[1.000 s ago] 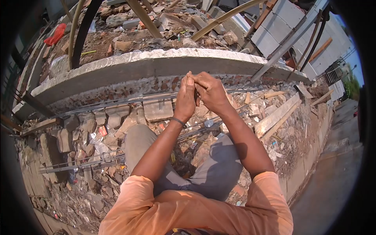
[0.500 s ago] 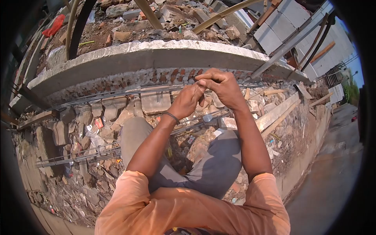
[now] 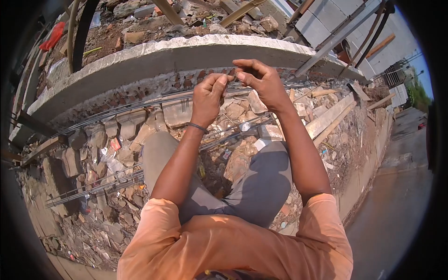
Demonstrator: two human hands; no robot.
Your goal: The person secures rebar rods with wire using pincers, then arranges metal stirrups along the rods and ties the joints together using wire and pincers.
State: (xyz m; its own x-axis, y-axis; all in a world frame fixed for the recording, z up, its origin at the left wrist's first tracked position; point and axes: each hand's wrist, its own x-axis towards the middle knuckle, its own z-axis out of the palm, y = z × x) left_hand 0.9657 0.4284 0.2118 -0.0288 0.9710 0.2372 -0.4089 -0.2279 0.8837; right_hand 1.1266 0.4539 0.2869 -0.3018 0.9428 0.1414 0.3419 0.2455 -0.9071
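Both my hands up over the rubble [image 3: 233,112], in front of the wall's [image 3: 186,58] near side, close to each other, small gap between them. Left hand [image 3: 208,95]: thumb and index together in a pinch. Right hand [image 3: 267,86]: fingers curled, index raised apart from the thumb; can't tell if the other fingertips meet it. Anything at the fingertips is too small to make out, so can't tell what either hand holds. Dark band [image 3: 198,127] on the left wrist. Long rods [image 3: 126,110] lie along the wall's foot, below the hands in view. More rods, tied as a cage [image 3: 95,188], left of my left knee [image 3: 158,151]. Planks [image 3: 332,115] on the rubble, right of the right forearm. Red plastic [image 3: 53,37] beyond the wall, toward its left end.
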